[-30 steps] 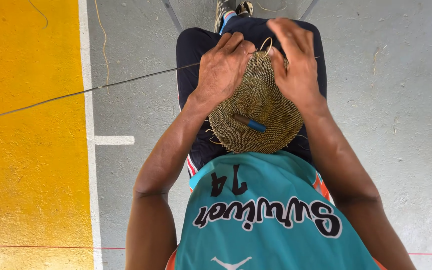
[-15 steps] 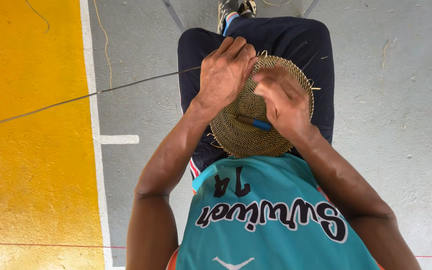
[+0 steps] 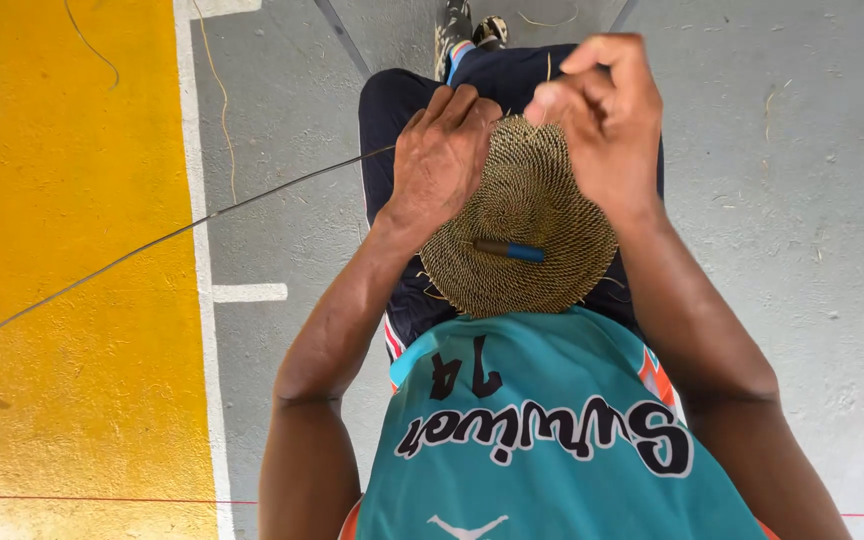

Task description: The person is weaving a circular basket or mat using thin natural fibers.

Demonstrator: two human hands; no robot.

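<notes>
We find the woven coil disc (image 3: 517, 235) resting on our lap, at the centre of view. Our left hand (image 3: 442, 160) grips its rim at ten o'clock, fingers closed together over the edge. Our right hand (image 3: 602, 120), at one o'clock, has thumb and fingers pinched on a thin strand (image 3: 549, 68). A blue-tipped tool (image 3: 509, 249) is stuck through the weave. A long fibre (image 3: 152, 245) trails toward nine o'clock. In our judgement, steady tension and a firm rim hold keep the stitch tight.

A round, tan, tightly coiled woven disc (image 3: 517, 225) rests tilted on the person's lap, a small blue-tipped tool (image 3: 508, 250) stuck across its middle, a long thin strand (image 3: 152, 243) trailing leftward over the floor.
</notes>
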